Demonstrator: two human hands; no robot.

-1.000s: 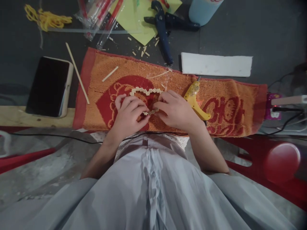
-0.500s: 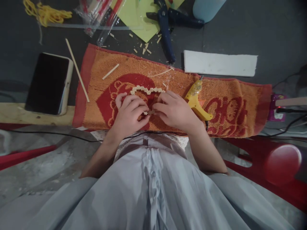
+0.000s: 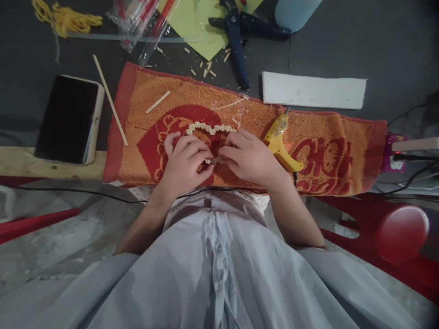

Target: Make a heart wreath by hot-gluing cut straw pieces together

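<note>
A pale chain of small wooden pieces [image 3: 211, 130], its upper edge wavy, lies over the orange and red towel [image 3: 137, 100]. My left hand [image 3: 188, 162] and my right hand [image 3: 245, 157] pinch its near part between thumbs and fingertips, close to each other. Fingers cover much of the chain's sides, so its full outline is hidden. Just right of my right hand rests a yellow glue gun [image 3: 281, 144], its nozzle pointing away from me. Two thin wooden sticks, a short one [image 3: 157, 102] and a long one [image 3: 110, 100], lie to the left.
A phone [image 3: 68, 119] lies at the left. Beyond the towel are dark blue cutters [image 3: 236, 43], a white strip [image 3: 313, 90], scattered wood bits [image 3: 207, 68], yellow cord [image 3: 70, 20] and a light blue container [image 3: 297, 13]. A black cable [image 3: 103, 193] runs along the near edge.
Almost nothing differs; both hands keep their pinch on the chain in the same place. The whole view has shifted very slightly.
</note>
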